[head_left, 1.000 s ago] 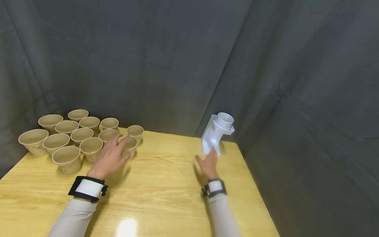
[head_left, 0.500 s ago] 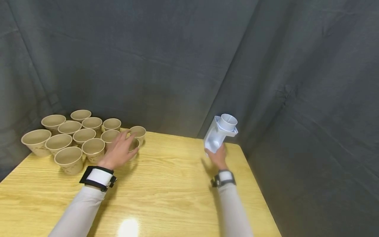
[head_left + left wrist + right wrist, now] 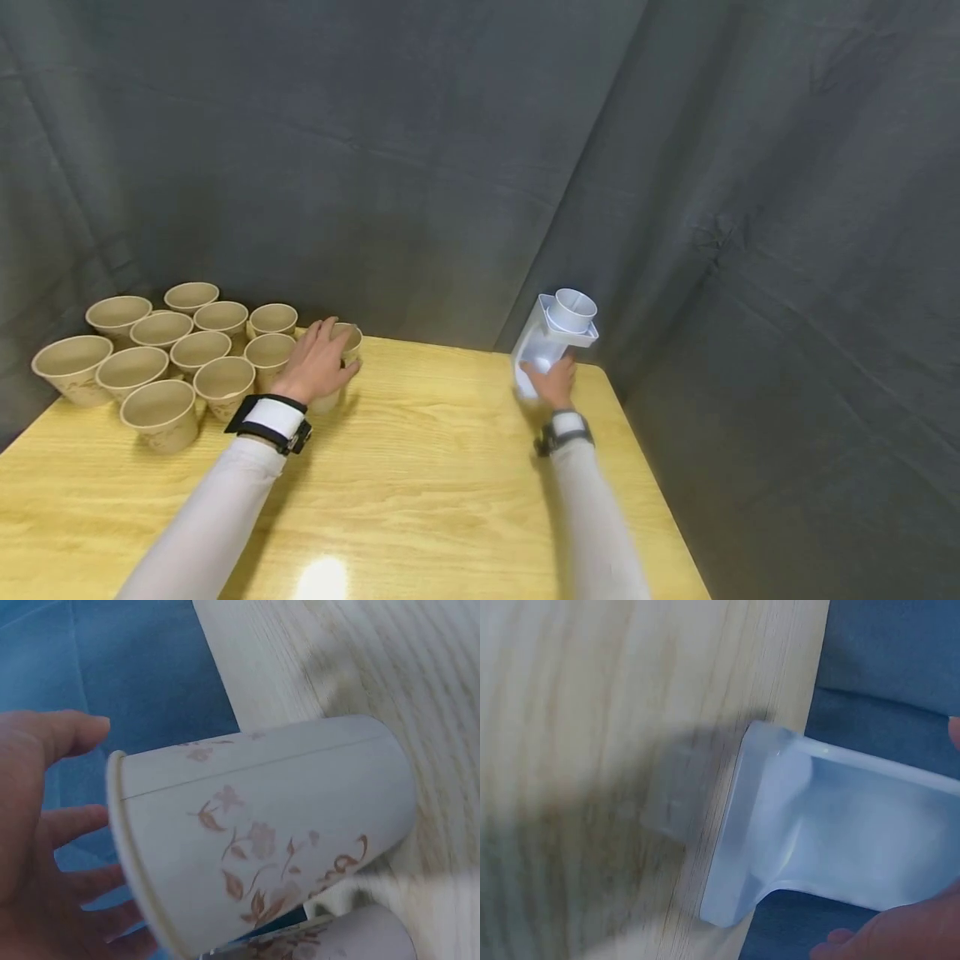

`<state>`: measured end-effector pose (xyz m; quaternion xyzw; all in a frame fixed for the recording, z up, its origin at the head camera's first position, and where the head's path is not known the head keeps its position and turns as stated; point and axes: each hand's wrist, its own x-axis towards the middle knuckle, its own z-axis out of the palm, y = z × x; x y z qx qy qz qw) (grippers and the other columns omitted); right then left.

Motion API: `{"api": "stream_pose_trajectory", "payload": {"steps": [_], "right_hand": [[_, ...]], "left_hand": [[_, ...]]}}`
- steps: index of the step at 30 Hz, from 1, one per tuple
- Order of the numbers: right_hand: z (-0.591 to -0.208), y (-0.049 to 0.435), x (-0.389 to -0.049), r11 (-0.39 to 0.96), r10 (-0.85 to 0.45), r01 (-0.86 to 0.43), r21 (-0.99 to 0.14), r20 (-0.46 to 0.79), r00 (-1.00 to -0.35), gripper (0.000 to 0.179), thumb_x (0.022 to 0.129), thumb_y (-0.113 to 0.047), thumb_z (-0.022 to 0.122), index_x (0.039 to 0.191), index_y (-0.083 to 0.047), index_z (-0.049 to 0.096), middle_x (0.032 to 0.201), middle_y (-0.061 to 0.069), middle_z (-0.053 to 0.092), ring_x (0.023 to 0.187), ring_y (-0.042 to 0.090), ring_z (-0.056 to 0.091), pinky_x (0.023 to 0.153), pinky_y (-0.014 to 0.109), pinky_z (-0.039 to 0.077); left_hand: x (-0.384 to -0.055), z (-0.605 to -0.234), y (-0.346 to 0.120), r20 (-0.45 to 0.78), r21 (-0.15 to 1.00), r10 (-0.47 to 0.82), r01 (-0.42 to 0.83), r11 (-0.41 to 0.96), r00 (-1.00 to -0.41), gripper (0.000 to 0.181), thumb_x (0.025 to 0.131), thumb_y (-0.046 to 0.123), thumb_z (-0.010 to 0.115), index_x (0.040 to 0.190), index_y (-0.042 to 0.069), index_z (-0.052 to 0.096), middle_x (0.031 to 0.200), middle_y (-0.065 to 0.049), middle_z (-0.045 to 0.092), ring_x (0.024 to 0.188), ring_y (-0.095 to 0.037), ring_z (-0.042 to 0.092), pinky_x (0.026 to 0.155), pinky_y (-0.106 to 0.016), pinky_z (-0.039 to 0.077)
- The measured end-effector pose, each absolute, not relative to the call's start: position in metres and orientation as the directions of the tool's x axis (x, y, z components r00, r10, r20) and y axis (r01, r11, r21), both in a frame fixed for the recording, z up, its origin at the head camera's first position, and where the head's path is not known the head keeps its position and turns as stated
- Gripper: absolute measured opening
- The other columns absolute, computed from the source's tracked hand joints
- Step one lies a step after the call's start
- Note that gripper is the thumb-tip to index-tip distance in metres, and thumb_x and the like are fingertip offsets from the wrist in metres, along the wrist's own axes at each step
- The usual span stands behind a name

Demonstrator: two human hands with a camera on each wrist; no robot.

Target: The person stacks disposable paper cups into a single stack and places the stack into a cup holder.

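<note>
My left hand (image 3: pixel 318 362) is spread over the front right paper cup, which it mostly hides in the head view. In the left wrist view, this cup (image 3: pixel 262 825), pale with a brown floral print, stands with its rim beside my thumb and fingertips; a gap shows between thumb and rim. My right hand (image 3: pixel 553 381) reaches to a white plastic stand (image 3: pixel 573 310) with a flat shelf and a round collar on top. The right wrist view has my thumb and fingers on opposite sides of the stand's curved upright (image 3: pixel 870 825), thumb apart from its edge.
Several more paper cups (image 3: pixel 159 410) stand upright in rows at the left of the wooden table (image 3: pixel 427 467). One cup (image 3: pixel 349 337) is just behind my left hand. Dark cloth (image 3: pixel 420 167) hangs behind the table and along its right side.
My left hand has moved forward and right, from beside the front right cup to over it. My right hand has moved forward from the stand's foot to its upright. The cups and stand remain standing.
</note>
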<state>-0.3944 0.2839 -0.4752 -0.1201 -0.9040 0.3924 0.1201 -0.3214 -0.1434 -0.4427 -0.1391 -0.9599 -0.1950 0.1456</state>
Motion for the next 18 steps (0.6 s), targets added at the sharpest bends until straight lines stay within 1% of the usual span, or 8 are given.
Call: {"api": "stream_pose_trajectory", "payload": {"steps": [4, 8, 13, 15, 18], "right_hand": [[-0.476, 0.286, -0.406, 0.646, 0.344, 0.136, -0.752, 0.128, -0.93, 0.12, 0.082, -0.041, 0.08, 0.156, 0.01, 0.002, 0.155, 0.04, 0.019, 0.143, 0.057, 0.024, 0.119, 0.063, 0.021], [-0.479, 0.285, -0.415, 0.61, 0.375, 0.118, -0.784, 0.154, -0.914, 0.119, 0.077, -0.042, 0.083, 0.156, 0.006, 0.007, 0.151, 0.037, 0.028, 0.139, 0.054, 0.032, 0.117, 0.063, 0.028], [-0.478, 0.281, -0.422, 0.531, 0.401, 0.092, -0.842, 0.154, -0.903, 0.111, 0.075, -0.035, 0.085, 0.153, 0.001, 0.015, 0.142, 0.031, 0.041, 0.13, 0.048, 0.044, 0.113, 0.059, 0.036], [-0.478, 0.279, -0.425, 0.501, 0.403, 0.073, -0.862, 0.158, -0.901, 0.109, 0.075, -0.033, 0.086, 0.152, 0.001, 0.017, 0.139, 0.03, 0.043, 0.127, 0.046, 0.047, 0.112, 0.057, 0.037], [-0.478, 0.277, -0.43, 0.469, 0.415, 0.043, -0.882, 0.177, -0.892, 0.109, 0.075, -0.032, 0.088, 0.151, 0.001, 0.017, 0.14, 0.028, 0.044, 0.129, 0.044, 0.047, 0.115, 0.054, 0.036]], "left_hand": [[-0.33, -0.444, -0.142, 0.309, 0.34, 0.199, 0.303, 0.89, -0.93, 0.059, 0.094, 0.025, 0.066, 0.142, -0.006, 0.052, 0.146, -0.042, 0.038, 0.135, -0.063, 0.034, 0.11, -0.069, 0.032], [-0.339, -0.448, -0.139, 0.309, 0.326, 0.183, 0.284, 0.902, -0.933, 0.06, 0.093, 0.025, 0.067, 0.142, -0.006, 0.051, 0.144, -0.04, 0.039, 0.134, -0.061, 0.036, 0.109, -0.068, 0.033], [-0.348, -0.454, -0.136, 0.275, 0.323, 0.187, 0.274, 0.906, -0.943, 0.061, 0.095, 0.025, 0.064, 0.145, -0.005, 0.048, 0.146, -0.039, 0.037, 0.135, -0.058, 0.035, 0.11, -0.068, 0.031], [-0.351, -0.456, -0.135, 0.254, 0.33, 0.189, 0.269, 0.905, -0.949, 0.06, 0.096, 0.025, 0.063, 0.146, -0.005, 0.047, 0.146, -0.039, 0.037, 0.136, -0.058, 0.034, 0.11, -0.068, 0.031], [-0.355, -0.46, -0.135, 0.245, 0.334, 0.192, 0.269, 0.903, -0.95, 0.058, 0.097, 0.024, 0.062, 0.145, -0.005, 0.049, 0.145, -0.039, 0.04, 0.134, -0.058, 0.036, 0.109, -0.068, 0.033]]}}
